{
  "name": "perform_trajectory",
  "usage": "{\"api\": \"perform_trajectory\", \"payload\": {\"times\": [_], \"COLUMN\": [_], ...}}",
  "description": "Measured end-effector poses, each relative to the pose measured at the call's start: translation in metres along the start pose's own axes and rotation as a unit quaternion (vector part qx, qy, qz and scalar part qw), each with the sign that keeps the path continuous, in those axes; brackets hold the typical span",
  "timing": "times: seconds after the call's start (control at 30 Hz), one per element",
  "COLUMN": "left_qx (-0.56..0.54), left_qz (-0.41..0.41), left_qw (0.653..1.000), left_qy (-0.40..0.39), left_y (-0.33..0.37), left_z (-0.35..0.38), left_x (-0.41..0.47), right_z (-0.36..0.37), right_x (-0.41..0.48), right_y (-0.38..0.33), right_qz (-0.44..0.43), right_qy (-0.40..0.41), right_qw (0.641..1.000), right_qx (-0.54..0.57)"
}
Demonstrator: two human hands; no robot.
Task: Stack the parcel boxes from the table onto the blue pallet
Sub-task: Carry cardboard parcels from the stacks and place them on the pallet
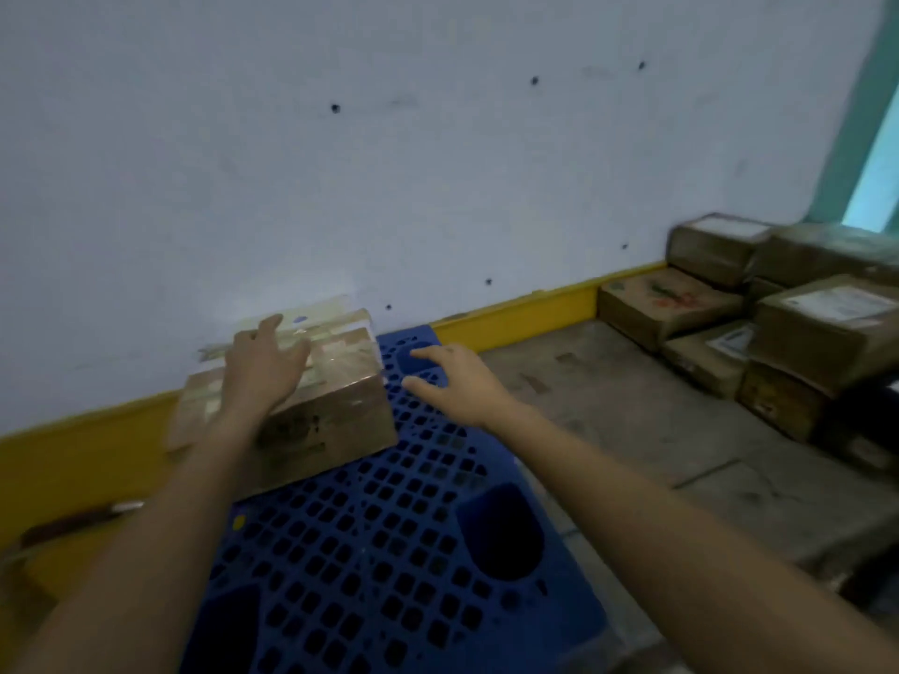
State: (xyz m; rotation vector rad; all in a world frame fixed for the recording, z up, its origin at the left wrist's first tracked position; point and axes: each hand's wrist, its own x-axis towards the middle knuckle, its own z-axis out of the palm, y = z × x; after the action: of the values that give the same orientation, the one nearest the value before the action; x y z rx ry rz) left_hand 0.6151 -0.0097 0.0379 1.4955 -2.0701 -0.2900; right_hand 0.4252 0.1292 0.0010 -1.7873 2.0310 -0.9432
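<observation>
A brown taped parcel box lies on the far left part of the blue pallet, close to the wall. My left hand rests flat on the box's top, fingers spread. Just right of the box, my right hand hovers over the pallet's grid with its fingers apart and nothing in it. Several more brown parcel boxes are piled at the right. What they rest on is unclear.
A pale wall with a yellow base strip runs behind the pallet. Bare concrete floor lies between the pallet and the pile. A dark object with a metal end lies at the left edge.
</observation>
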Motion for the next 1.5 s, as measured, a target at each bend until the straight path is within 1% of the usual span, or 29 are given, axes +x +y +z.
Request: {"api": "perform_trajectory", "payload": {"times": [0.13, 0.27, 0.37, 0.47, 0.57, 0.77, 1.03, 1.13, 1.3, 1.4, 1.5], "left_qx": [-0.072, -0.126, -0.156, -0.162, -0.157, -0.151, -0.162, -0.144, -0.132, -0.135, -0.115], "left_qz": [0.042, 0.084, 0.091, 0.096, 0.093, 0.108, 0.127, 0.127, 0.120, 0.086, 0.039], "left_qw": [0.996, 0.987, 0.980, 0.976, 0.975, 0.969, 0.956, 0.950, 0.941, 0.931, 0.925], "left_qy": [-0.002, -0.056, -0.089, -0.111, -0.127, -0.165, -0.211, -0.247, -0.287, -0.329, -0.361], "left_y": [0.075, 0.160, 0.220, 0.277, 0.328, 0.411, 0.480, 0.502, 0.524, 0.531, 0.532], "left_z": [0.034, 0.081, 0.114, 0.144, 0.172, 0.224, 0.298, 0.330, 0.369, 0.386, 0.399], "left_x": [-0.032, -0.072, -0.101, -0.125, -0.139, -0.134, -0.098, -0.090, -0.092, -0.090, -0.091], "right_z": [-0.050, -0.112, -0.155, -0.186, -0.213, -0.262, -0.324, -0.338, -0.353, -0.359, -0.364], "right_x": [-0.039, -0.083, -0.114, -0.141, -0.161, -0.173, -0.149, -0.147, -0.151, -0.152, -0.155], "right_y": [0.047, 0.104, 0.147, 0.183, 0.216, 0.279, 0.358, 0.388, 0.432, 0.454, 0.470], "right_qz": [-0.005, 0.009, 0.030, 0.062, 0.073, 0.113, 0.177, 0.207, 0.270, 0.292, 0.324], "right_qy": [-0.014, 0.019, 0.027, 0.045, 0.066, 0.121, 0.185, 0.205, 0.202, 0.211, 0.208], "right_qw": [1.000, 1.000, 0.999, 0.997, 0.995, 0.986, 0.965, 0.954, 0.936, 0.925, 0.916], "right_qx": [-0.007, -0.022, -0.028, -0.025, -0.024, -0.001, -0.050, -0.071, -0.103, -0.120, -0.110]}}
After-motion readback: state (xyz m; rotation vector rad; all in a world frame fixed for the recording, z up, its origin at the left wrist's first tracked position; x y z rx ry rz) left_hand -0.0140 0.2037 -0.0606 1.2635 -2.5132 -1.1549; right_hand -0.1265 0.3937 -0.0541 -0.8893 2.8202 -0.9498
